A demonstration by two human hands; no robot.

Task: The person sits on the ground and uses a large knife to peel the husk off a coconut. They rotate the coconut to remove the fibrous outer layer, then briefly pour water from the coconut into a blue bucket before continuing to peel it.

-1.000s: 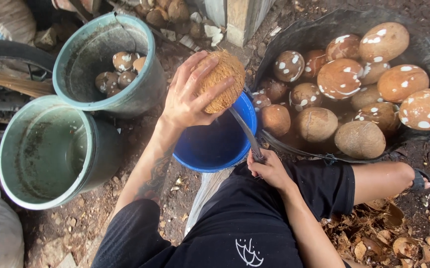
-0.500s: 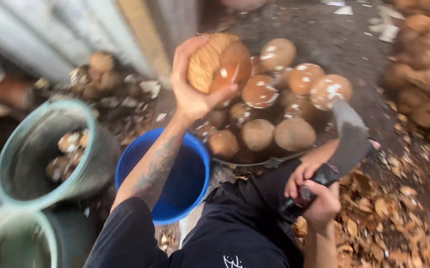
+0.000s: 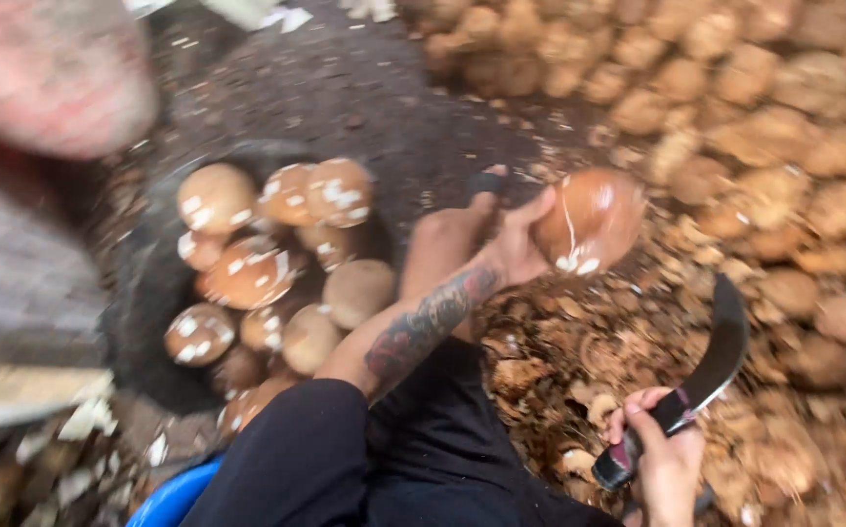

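The coconut (image 3: 591,221) sits cupped in the left hand (image 3: 513,242), fingers wrapped around it, held out above the husk-strewn ground (image 3: 559,361). The right hand (image 3: 665,459) is clamped around the handle of a curved knife (image 3: 711,366), blade raised. This looks like the trimming step; a chop needs the shell held steady. Half a second ago the coconut was over the black tub (image 3: 144,293); it has swung right.
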